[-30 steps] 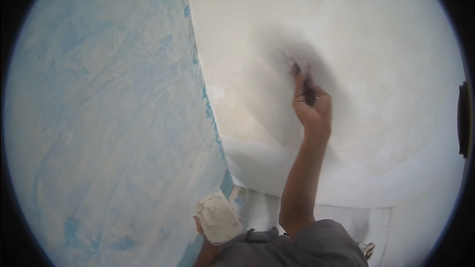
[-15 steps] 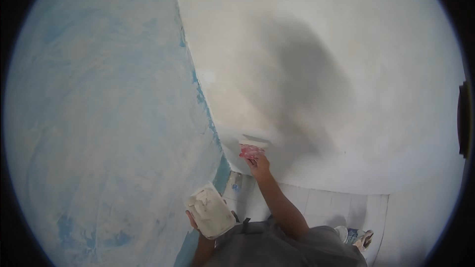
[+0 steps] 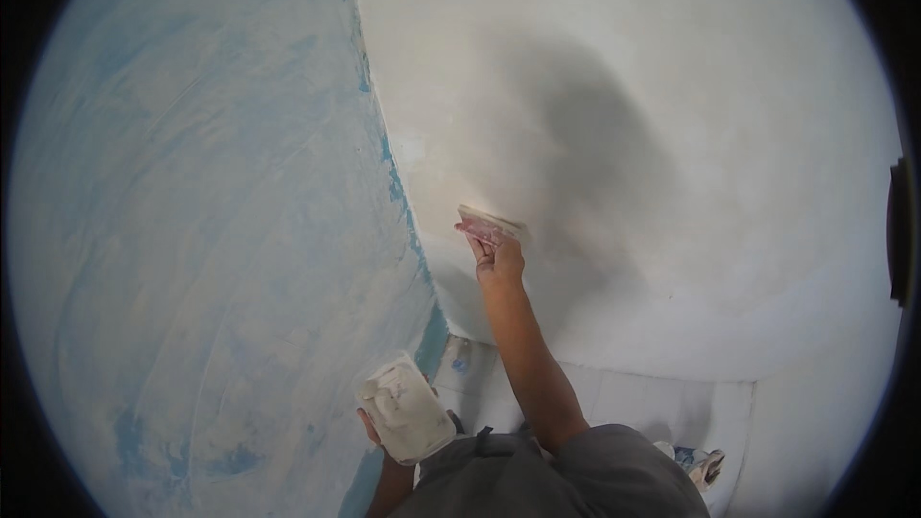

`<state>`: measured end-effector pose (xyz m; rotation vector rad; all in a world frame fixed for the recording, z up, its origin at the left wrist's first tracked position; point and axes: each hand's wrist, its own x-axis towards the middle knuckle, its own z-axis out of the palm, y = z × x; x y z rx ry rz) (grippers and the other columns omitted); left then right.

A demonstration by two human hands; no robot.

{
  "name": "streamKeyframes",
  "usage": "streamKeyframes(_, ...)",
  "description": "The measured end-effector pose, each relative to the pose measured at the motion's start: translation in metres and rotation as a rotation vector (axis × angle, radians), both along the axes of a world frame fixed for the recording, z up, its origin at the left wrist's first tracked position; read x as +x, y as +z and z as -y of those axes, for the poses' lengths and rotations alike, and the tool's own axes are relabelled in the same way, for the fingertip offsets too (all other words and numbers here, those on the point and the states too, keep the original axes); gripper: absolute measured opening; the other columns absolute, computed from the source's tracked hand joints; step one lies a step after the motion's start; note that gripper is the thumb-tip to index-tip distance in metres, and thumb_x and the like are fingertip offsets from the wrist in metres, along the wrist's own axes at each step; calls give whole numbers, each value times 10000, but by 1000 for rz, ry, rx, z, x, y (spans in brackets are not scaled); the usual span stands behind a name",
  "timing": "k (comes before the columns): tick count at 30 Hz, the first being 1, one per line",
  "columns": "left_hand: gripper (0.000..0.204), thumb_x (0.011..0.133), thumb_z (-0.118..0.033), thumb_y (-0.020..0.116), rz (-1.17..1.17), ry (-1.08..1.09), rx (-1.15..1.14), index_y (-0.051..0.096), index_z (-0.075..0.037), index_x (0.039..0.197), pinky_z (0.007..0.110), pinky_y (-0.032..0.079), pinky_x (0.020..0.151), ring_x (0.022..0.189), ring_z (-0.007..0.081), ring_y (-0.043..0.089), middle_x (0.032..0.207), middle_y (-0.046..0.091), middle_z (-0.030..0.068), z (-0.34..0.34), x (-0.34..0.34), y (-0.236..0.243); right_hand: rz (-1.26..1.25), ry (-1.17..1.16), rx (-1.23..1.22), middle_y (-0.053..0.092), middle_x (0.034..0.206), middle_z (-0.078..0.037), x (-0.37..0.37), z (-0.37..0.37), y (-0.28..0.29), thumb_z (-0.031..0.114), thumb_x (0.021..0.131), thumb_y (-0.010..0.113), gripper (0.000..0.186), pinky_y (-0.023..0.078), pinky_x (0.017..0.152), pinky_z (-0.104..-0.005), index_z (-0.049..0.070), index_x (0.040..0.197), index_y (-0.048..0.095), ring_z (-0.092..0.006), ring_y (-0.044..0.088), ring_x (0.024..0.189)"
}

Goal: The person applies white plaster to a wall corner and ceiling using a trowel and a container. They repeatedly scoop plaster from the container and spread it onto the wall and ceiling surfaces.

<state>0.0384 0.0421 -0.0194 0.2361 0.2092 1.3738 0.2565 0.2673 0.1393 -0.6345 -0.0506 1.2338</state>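
My right hand (image 3: 502, 261) is closed round a wide putty knife (image 3: 487, 225) with a red, putty-smeared handle. Its pale blade is at the white wall (image 3: 748, 153), just right of the corner; whether the whole edge touches cannot be told. Low on the left, my left hand (image 3: 371, 427) grips a rectangular whitish tub (image 3: 414, 424) from the side and beneath. Thick white putty (image 3: 391, 393) lies in the tub and coats its rim. Most of the left fingers are hidden behind the tub.
A blue wall (image 3: 192, 211) with streaky white coating stands at the left, meeting the white wall along a chipped blue corner line. Light floor tiles (image 3: 614, 393) lie below. A bag-like bundle (image 3: 708, 468) sits at lower right. A dark object (image 3: 899, 230) juts in at the right edge.
My right hand has moved up the white wall with the putty knife, whose blade is now more tilted. The left hand and tub have hardly moved.
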Motion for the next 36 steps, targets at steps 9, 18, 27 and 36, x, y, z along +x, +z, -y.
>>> streamKeyframes(9, 1029, 836, -847, 401, 40, -14, 7, 211, -159, 1576, 713, 457, 954, 1334, 422, 436, 1527, 341, 231, 7, 10, 15, 245, -7, 378, 637, 1159, -258, 51, 21, 119, 31, 878, 438, 249, 519, 1017, -432, -122, 932, 627, -361, 624, 1102)
streamKeyframes(18, 1027, 846, -843, 378, 44, 132, -48, 205, -143, 1577, 706, 460, 948, 1319, 425, 457, 1530, 338, 244, 10, 5, -33, 297, 165, 505, 654, 980, -151, 69, 70, 90, 6, 906, 581, 125, 590, 924, -439, -93, 976, 610, -276, 677, 969)
streamKeyframes(27, 1013, 827, -850, 404, -105, 124, -51, 203, -208, 1585, 756, 383, 973, 1383, 447, 377, 1573, 294, 210, 15, 6, -24, -656, 368, 112, 703, 1054, -171, -46, -28, -51, 7, 954, 528, 196, 637, 765, -269, -99, 1084, 629, -261, 703, 970)
streamKeyframes(36, 1019, 803, -872, 404, -172, 203, -11, 234, -227, 1574, 759, 365, 990, 1379, 449, 382, 1565, 313, 204, 15, 18, -31, -1026, 267, 268, 694, 969, -179, -27, -132, -28, -34, 938, 499, 224, 650, 710, -283, -114, 1107, 621, -241, 715, 834)
